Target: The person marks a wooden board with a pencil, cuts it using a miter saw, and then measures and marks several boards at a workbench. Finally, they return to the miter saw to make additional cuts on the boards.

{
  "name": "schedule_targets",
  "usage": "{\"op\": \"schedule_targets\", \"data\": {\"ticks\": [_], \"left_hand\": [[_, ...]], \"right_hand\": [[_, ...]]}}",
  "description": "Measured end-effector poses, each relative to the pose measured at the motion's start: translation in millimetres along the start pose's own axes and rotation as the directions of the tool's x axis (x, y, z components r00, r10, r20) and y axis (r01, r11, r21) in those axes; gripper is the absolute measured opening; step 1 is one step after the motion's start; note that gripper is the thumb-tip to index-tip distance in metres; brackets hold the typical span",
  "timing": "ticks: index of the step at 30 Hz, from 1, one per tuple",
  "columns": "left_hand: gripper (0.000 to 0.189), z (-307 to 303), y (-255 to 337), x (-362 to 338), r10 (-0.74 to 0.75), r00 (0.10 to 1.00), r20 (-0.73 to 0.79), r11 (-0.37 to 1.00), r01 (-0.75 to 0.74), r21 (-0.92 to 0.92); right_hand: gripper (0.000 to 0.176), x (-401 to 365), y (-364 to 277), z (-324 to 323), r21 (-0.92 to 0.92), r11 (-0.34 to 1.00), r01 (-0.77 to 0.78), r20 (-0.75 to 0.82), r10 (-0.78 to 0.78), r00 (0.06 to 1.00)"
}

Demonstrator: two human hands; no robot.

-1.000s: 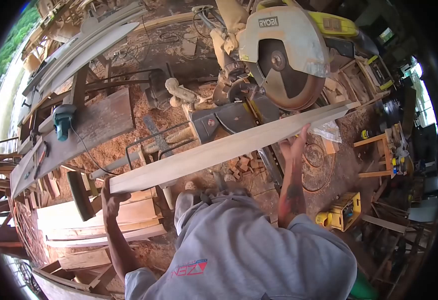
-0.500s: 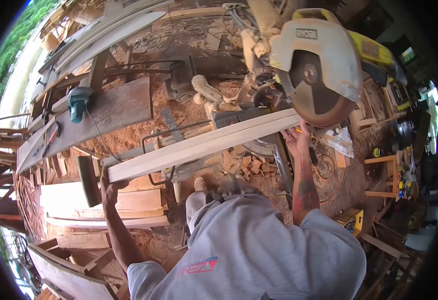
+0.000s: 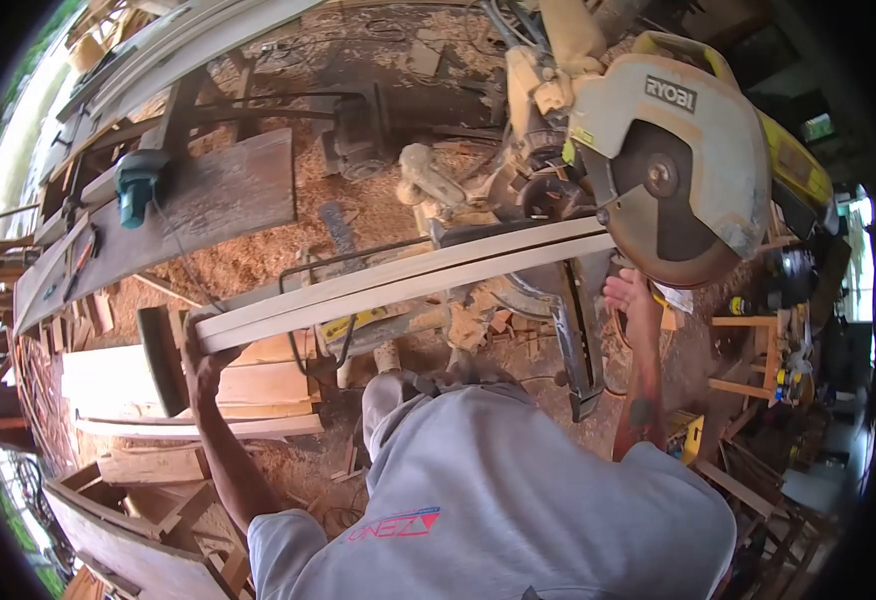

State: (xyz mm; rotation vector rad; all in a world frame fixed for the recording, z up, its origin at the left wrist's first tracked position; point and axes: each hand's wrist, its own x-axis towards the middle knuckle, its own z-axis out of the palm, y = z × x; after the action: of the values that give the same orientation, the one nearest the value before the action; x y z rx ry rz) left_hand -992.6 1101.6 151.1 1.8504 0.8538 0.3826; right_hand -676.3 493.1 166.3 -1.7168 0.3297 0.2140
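Two long pale wood strips (image 3: 388, 280) lie side by side across the base of a Ryobi mitre saw (image 3: 693, 160), with a dark gap between them toward the right. My left hand (image 3: 201, 355) is closed around their left end. Just below their right end is my right hand (image 3: 636, 298), apart from the wood, its fingers loosely spread. A small yellow piece shows beside that hand; I cannot make out what it is. The round saw blade (image 3: 648, 225), partly covered by its guard, stands right by the strips' right end.
A teal power tool (image 3: 138, 190) with a cord sits on a dark board (image 3: 243, 185) at the left. Light planks (image 3: 268, 390) are stacked below my left hand. Sawdust and offcuts cover the floor. A wooden stand (image 3: 770, 360) is at the right.
My right hand has come away from the strips, down and to the right. A gap has opened between the strips. My left hand keeps its grip; the view has shifted.
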Motion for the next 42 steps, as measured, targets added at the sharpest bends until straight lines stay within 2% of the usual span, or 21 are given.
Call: {"op": "schedule_targets", "data": {"ticks": [1, 2, 3, 4, 5, 6, 8, 11, 12, 17, 18, 20, 21, 22, 23, 24, 29, 31, 37, 40, 42], "left_hand": [[0.062, -2, -11, 1, -0.005, 1.0, -0.012, 1.0, 0.005, 0.026], [0.063, -1, -21, 1, 0.016, 1.0, -0.027, 1.0, -0.016, -0.009], [0.065, -1, -30, 1, 0.037, 0.998, -0.045, 0.998, -0.039, -0.039], [0.068, -4, -38, 2, 0.063, 0.998, -0.029, 0.998, -0.063, -0.007], [0.068, -3, -37, -2, 0.066, 0.998, -0.013, 0.998, -0.067, -0.003], [0.071, -2, -35, -3, 0.034, 0.999, -0.018, 0.999, -0.034, -0.025], [0.073, 5, -31, -9, 0.007, 1.0, -0.013, 0.999, -0.008, -0.045], [0.072, 27, -39, -31, 0.048, 0.959, -0.281, 0.958, -0.124, -0.26], [0.065, 32, -63, -33, 0.177, 0.91, -0.375, 0.948, -0.26, -0.184], [0.043, 58, -70, -45, 0.046, 0.864, -0.501, 0.878, -0.274, -0.393], [0.041, 57, -64, -46, 0.002, 0.88, -0.475, 0.875, -0.232, -0.426], [0.039, 55, -75, -33, -0.038, 0.857, -0.514, 0.952, -0.125, -0.279], [0.043, 55, -82, -26, 0.009, 0.861, -0.508, 0.954, -0.159, -0.253], [0.047, 61, -58, -18, 0.023, 0.872, -0.489, 0.871, -0.257, -0.419], [0.053, 62, -42, -14, -0.014, 0.873, -0.488, 0.888, -0.213, -0.408], [0.059, 63, -43, -5, 0.013, 0.889, -0.458, 0.792, -0.289, -0.538], [0.059, 62, -38, -6, -0.005, 0.881, -0.473, 0.741, -0.314, -0.593], [0.059, 61, -39, -6, -0.013, 0.885, -0.466, 0.754, -0.297, -0.586], [0.059, 59, -51, -6, -0.006, 0.902, -0.432, 0.766, -0.273, -0.582], [0.055, 59, -56, -5, -0.005, 0.9, -0.436, 0.79, -0.264, -0.554], [0.044, 52, -69, -5, 0.0, 0.915, -0.404, 0.836, -0.222, -0.502]], "right_hand": [[0.054, 4, 5, -11, -0.004, 1.0, 0.002, -0.025, -0.002, 1.0], [0.048, 14, 14, -25, -0.254, 0.92, 0.297, -0.094, -0.329, 0.94], [0.043, 27, 27, -37, -0.496, 0.701, 0.512, -0.071, -0.621, 0.781], [0.033, 69, 65, -67, -0.06, 0.901, 0.429, -0.136, -0.433, 0.891], [0.028, 80, 58, -64, -0.534, 0.587, 0.608, 0.057, -0.692, 0.719], [0.027, 86, 45, -55, -0.791, 0.05, 0.61, 0.367, -0.759, 0.538], [0.025, 84, 16, -24, -0.802, 0.091, 0.59, 0.342, -0.739, 0.58], [0.026, 108, 16, -21, -0.792, 0.108, 0.601, 0.337, -0.743, 0.578], [0.026, 111, 21, -22, -0.79, 0.111, 0.604, 0.34, -0.74, 0.581], [0.027, 123, 39, -33, -0.773, 0.132, 0.62, 0.356, -0.719, 0.597], [0.027, 130, 45, -36, -0.763, 0.144, 0.63, 0.365, -0.709, 0.604], [0.028, 144, 48, -35, -0.739, 0.176, 0.651, 0.383, -0.685, 0.62], [0.028, 150, 47, -34, -0.729, 0.19, 0.657, 0.396, -0.666, 0.632], [0.028, 158, 47, -32, -0.721, 0.198, 0.664, 0.408, -0.654, 0.638], [0.029, 162, 47, -30, -0.719, 0.198, 0.666, 0.415, -0.645, 0.641], [0.029, 163, 45, -30, -0.716, 0.201, 0.669, 0.421, -0.64, 0.643], [0.03, 166, 40, -37, -0.731, 0.183, 0.657, 0.421, -0.636, 0.646], [0.03, 165, 39, -37, -0.73, 0.334, 0.596, 0.354, -0.562, 0.748], [0.032, 174, 43, -40, -0.743, 0.203, 0.637, 0.405, -0.621, 0.671], [0.033, 159, 32, -34, -0.743, 0.292, 0.602, 0.378, -0.559, 0.738], [0.033, 167, 32, -32, -0.728, 0.25, 0.639, 0.405, -0.595, 0.694]]}}
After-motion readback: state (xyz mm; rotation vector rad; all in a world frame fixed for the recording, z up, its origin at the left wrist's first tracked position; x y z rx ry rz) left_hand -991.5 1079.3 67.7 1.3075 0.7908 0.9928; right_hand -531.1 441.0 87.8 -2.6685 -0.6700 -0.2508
